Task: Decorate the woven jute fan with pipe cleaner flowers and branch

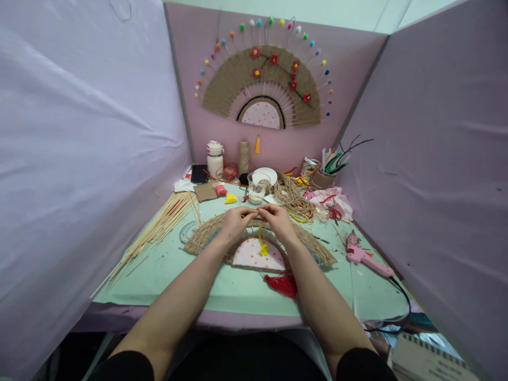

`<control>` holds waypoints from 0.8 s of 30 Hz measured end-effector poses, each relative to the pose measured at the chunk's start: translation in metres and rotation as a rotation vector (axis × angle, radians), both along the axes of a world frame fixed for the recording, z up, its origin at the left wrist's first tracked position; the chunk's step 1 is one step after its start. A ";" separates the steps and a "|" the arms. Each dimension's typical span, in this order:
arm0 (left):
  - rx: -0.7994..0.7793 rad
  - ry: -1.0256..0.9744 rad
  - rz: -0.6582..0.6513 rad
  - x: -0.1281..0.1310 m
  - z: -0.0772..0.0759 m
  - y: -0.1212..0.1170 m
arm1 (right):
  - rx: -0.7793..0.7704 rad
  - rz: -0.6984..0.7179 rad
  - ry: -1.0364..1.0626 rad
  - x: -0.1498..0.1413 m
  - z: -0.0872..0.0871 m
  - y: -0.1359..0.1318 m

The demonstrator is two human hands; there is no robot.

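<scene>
My left hand point(237, 221) and my right hand point(275, 218) meet fingertip to fingertip above the top edge of a woven twine fan point(206, 233). Both are closed in a pinch; whatever lies between the fingers is too small to make out. Below them, the fan's half-round base point(246, 256) is covered in white cloth with pink dots. A yellow flower-shaped piece with a stem point(263, 247) lies on that base. From the fan's lower edge a red tassel point(281, 284) spreads on the table, partly behind my right forearm.
Thin bamboo sticks point(159, 227) lie at left beside a protractor point(188, 231). A pink glue gun point(367, 257) rests at right, its cord over the edge. Behind stand a clear cup point(256, 191), loose twine point(293, 196) and a white bottle point(215, 159). A finished fan point(226, 84) hangs on the back panel.
</scene>
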State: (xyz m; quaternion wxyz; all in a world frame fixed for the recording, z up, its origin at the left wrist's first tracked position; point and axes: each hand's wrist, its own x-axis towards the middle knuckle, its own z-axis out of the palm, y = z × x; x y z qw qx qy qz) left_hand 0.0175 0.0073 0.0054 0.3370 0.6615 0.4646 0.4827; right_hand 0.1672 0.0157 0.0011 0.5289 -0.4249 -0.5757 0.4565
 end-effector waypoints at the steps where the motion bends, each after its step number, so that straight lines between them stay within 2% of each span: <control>1: 0.001 -0.005 0.000 0.000 0.000 0.000 | -0.004 0.001 0.015 0.000 0.000 0.000; 4: -0.020 -0.067 0.013 0.000 0.003 -0.001 | -0.033 0.006 0.124 0.001 -0.001 0.002; 7: -0.095 -0.218 0.014 0.000 0.005 0.000 | -0.071 0.027 0.233 0.002 -0.001 0.004; 11: -0.250 -0.452 -0.097 0.002 0.001 0.003 | -0.110 0.117 0.197 0.001 -0.002 0.003; 14: -0.355 -0.574 -0.190 0.004 -0.001 0.002 | -0.144 0.181 0.257 -0.001 0.000 -0.001; 21: -0.426 -0.632 -0.272 0.006 -0.003 0.000 | -0.246 0.240 0.386 -0.002 0.008 -0.007; 24: -0.439 -0.563 -0.276 0.004 -0.005 0.002 | -0.239 0.241 0.347 -0.001 0.009 -0.008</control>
